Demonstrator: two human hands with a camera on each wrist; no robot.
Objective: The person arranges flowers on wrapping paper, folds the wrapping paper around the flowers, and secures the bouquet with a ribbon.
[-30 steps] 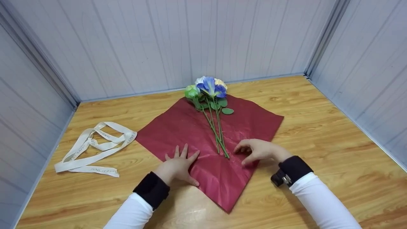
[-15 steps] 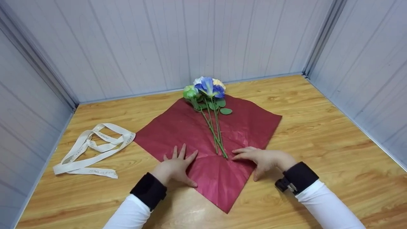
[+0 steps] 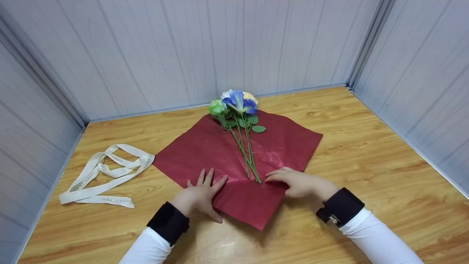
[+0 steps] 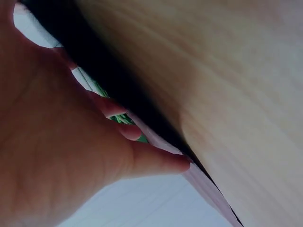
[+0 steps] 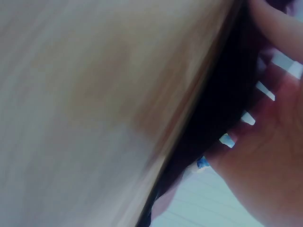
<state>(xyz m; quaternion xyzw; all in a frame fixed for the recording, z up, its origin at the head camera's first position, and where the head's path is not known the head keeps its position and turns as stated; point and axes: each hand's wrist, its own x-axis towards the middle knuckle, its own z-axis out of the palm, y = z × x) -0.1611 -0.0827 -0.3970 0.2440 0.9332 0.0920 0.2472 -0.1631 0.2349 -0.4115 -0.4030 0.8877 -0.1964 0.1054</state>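
Note:
A dark red sheet of wrapping paper [image 3: 198, 146] lies on the table, its near corner raised above the wood. On it rests a small bunch of flowers [image 3: 238, 102] in blue, green, white and cream, green stems toward the person. The left hand [image 3: 199, 196] is spread at the paper's left edge, fingers straight on the sheet, thumb at the rim; the left wrist view shows that thumb [image 4: 161, 161] touching the edge. At the right edge, the right hand [image 3: 302, 182] holds the paper, fingers on top near the stem ends, its thumb tip hidden by the sheet.
A loose white printed ribbon [image 3: 99, 190] lies in loops at the left, its right end by the paper's left corner. Pale panel walls [image 3: 146, 55] enclose the wooden table [image 3: 366, 146] at the back and both sides.
The paper's near corner has risen off the table and moved slightly away from the person. The right hand's thumb has drawn in to the paper's edge. The left hand has barely moved.

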